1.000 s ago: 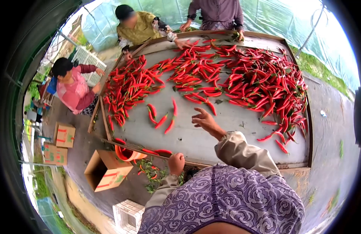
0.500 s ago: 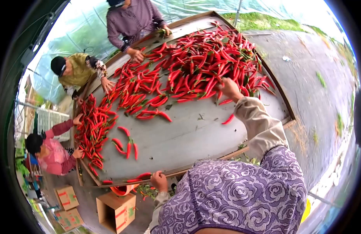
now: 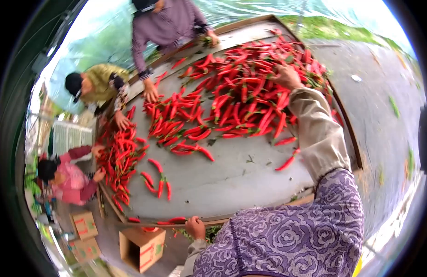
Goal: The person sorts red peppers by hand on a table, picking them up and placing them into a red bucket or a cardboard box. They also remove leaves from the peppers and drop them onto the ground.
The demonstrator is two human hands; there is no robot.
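A large wooden-edged table (image 3: pixel 222 180) carries a heap of red chili peppers (image 3: pixel 250 87) with green stems. My right hand (image 3: pixel 288 76) reaches far across into the heap's upper right part; its fingers look spread on the peppers, slightly blurred. Near the front edge, my left hand (image 3: pixel 195 227) is closed over the wooden rim, beside a few loose peppers (image 3: pixel 173 221). Two single peppers (image 3: pixel 287 159) lie apart, below my right forearm.
Three co-workers stand along the far and left sides, their hands (image 3: pixel 122 121) among the peppers. A small group of peppers (image 3: pixel 158 179) lies at the table's left. Below the front edge stand an open cardboard box (image 3: pixel 142 249) and more boxes (image 3: pixel 84 225).
My right hand has moved farther up into the heap. Another pepper now lies near the loose one at right. The co-workers at the far side have shifted their hands, and the view has moved slightly.
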